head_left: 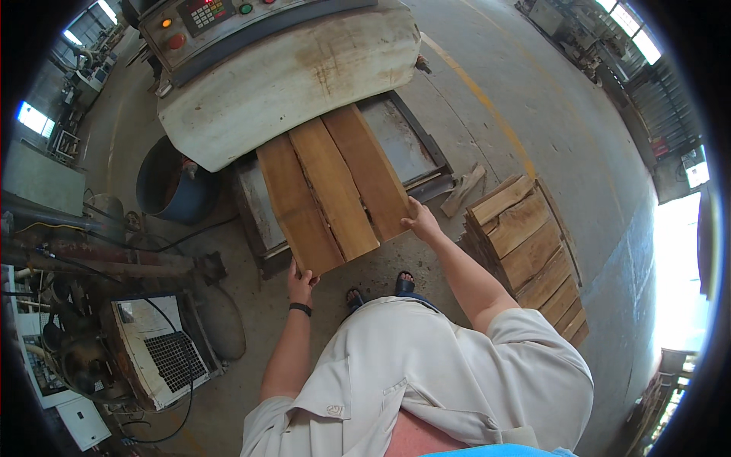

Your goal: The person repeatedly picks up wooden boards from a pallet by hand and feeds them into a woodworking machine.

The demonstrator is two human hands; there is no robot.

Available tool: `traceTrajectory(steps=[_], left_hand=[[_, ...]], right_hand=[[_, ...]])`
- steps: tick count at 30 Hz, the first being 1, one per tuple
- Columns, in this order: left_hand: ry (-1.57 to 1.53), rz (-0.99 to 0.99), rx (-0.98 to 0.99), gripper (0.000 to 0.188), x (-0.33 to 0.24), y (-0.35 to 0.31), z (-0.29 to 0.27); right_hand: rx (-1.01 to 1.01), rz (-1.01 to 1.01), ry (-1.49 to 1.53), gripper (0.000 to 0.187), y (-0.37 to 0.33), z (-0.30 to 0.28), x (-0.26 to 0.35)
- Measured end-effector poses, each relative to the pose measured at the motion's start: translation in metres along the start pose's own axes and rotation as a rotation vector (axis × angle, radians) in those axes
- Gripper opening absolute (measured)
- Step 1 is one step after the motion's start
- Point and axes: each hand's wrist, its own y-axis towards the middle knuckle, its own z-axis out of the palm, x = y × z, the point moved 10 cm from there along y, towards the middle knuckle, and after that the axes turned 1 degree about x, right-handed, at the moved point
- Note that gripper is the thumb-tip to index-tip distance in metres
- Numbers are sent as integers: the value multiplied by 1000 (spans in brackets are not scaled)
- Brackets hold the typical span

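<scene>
A wide wooden panel (pixel 333 185), made of three brown boards side by side with dark gaps along the seams, lies partly under the cover of a large white machine (pixel 297 84). Its near end sticks out toward me past the machine's metal bed (pixel 396 141). At the near left corner my left hand (pixel 303 282), with a dark band on the wrist, grips the panel's edge. My right hand (pixel 421 221) holds the near right corner, thumb on top. The panel's far end is hidden under the cover.
A control panel with buttons (pixel 209 23) tops the machine. On the right stands a stack of wooden panels (pixel 533 244), with a loose wood offcut (pixel 463 190) beside it. A dark blue drum (pixel 171 183) stands left of the machine, and black cables cross the floor near a grated metal box (pixel 164 350).
</scene>
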Motion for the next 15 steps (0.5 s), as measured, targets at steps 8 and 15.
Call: traceTrajectory(steps=[8, 15], left_hand=[[1230, 413, -327, 78, -57, -24, 20], [1685, 432, -80, 83, -52, -32, 91]], right_hand=[[-48, -391, -506, 87, -36, 8, 77], [198, -721, -822, 82, -58, 69, 109]])
